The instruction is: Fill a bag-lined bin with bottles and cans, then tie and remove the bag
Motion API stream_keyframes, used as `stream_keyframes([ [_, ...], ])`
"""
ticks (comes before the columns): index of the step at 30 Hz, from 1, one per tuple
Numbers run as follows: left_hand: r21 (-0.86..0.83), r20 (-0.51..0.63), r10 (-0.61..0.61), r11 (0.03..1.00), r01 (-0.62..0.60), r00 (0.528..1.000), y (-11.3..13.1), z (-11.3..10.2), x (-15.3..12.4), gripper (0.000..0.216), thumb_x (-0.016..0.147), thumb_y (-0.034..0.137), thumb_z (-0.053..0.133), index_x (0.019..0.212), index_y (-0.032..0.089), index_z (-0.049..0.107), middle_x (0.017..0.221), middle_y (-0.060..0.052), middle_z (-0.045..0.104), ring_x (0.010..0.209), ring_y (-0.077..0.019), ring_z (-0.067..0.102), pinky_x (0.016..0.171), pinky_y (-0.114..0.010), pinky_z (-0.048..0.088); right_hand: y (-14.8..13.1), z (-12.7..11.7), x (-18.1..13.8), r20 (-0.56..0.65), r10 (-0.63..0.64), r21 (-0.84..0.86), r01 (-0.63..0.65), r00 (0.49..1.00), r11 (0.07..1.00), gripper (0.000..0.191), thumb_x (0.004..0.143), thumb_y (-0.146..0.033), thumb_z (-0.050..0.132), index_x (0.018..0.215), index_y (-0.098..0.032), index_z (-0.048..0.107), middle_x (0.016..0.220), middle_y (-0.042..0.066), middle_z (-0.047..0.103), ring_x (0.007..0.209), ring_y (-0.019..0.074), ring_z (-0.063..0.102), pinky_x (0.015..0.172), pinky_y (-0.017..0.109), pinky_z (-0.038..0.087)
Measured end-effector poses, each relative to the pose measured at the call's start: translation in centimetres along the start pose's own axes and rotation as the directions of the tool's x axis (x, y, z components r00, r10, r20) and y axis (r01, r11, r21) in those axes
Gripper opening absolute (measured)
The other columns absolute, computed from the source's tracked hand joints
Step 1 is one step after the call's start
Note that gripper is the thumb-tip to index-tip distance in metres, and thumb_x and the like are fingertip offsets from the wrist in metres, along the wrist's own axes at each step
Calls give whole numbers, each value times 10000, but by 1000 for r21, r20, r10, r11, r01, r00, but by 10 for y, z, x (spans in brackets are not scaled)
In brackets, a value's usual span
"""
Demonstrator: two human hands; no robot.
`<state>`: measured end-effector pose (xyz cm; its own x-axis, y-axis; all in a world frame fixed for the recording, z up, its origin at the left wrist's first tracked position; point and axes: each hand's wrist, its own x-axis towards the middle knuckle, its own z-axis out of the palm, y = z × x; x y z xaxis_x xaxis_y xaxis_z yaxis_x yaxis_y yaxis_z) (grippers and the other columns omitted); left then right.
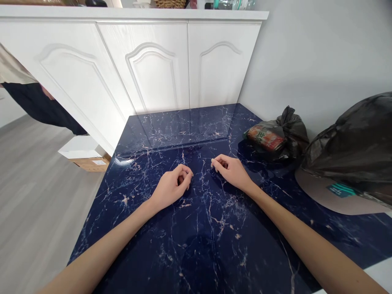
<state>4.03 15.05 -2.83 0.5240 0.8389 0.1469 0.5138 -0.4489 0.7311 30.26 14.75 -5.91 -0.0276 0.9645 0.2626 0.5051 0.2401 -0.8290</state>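
Observation:
My left hand (172,185) rests on the dark blue marbled table (196,220), its fingers loosely curled and the thumb near the fingertips. Across a short gap, my right hand (230,169) rests on the same surface, curled in much the same way. I see nothing held in either hand. Nearest to my right hand, at the table's right side, lies a knotted black plastic bag (295,130) with a red printed packet (266,138) showing at its front.
A larger black plastic bag (355,139) sits at the right over a greyish-brown rounded thing (318,194) with a teal mark. White cabinets (156,69) stand behind the table. Cardboard boxes (90,163) are on the floor at left, near a person in dark trousers (39,106).

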Motion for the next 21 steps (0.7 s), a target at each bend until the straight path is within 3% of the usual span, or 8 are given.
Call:
stream_keyframes([
  [21,13,14,6,1000,-6,1000,3,1,1,191,1092,375,507,1051,227,620,697,48,718,543,-122,597,583,-254,425,-3,-2,0,-5,-3,-12,3,1000,1000,354,1017,-517,570,814,-245,674,719,4,705,659,180,622,706,322,477],
])
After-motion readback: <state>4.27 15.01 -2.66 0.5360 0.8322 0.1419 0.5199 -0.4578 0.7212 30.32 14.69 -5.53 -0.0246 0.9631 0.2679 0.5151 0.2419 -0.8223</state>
